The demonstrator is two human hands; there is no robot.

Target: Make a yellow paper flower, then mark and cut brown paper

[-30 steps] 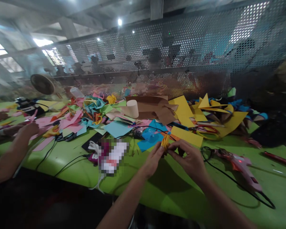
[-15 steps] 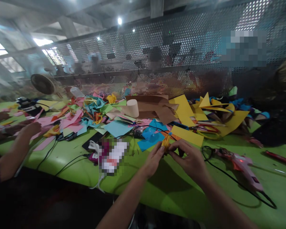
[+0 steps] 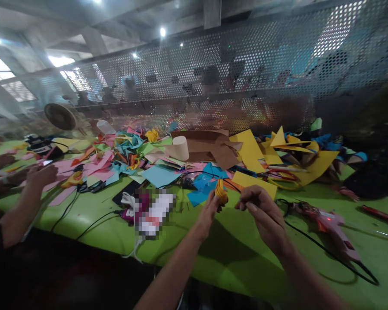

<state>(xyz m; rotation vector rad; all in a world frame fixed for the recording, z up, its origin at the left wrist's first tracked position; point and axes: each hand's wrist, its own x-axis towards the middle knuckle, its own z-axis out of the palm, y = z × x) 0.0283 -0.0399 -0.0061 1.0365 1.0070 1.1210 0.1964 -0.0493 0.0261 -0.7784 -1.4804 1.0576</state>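
In my left hand (image 3: pixel 208 215) is a small layered yellow paper piece (image 3: pixel 221 193), ribbed like a curled shell, pinched between thumb and fingers above the green tabletop (image 3: pixel 181 245). My right hand (image 3: pixel 265 215) is a short gap to the right of it, its fingers curled in toward the thumb. Whatever sits at those fingertips, if anything, is too small to make out. Behind the hands lie a blue sheet (image 3: pixel 197 198) and a yellow sheet (image 3: pixel 255 183). A pink glue gun (image 3: pixel 334 230) with a lit red light rests right of my right hand.
Scissors with red and yellow handles (image 3: pixel 283 177) lie behind the glue gun. A phone (image 3: pixel 157 215) and white cable are left of my arms. Coloured paper scraps (image 3: pixel 100 165) and a cream roll (image 3: pixel 180 148) fill the back. A co-worker's hands (image 3: pixel 42 176) work at far left.
My right hand has come away from the yellow piece, moving right. The yellow piece has turned in my left hand, which has shifted slightly left.
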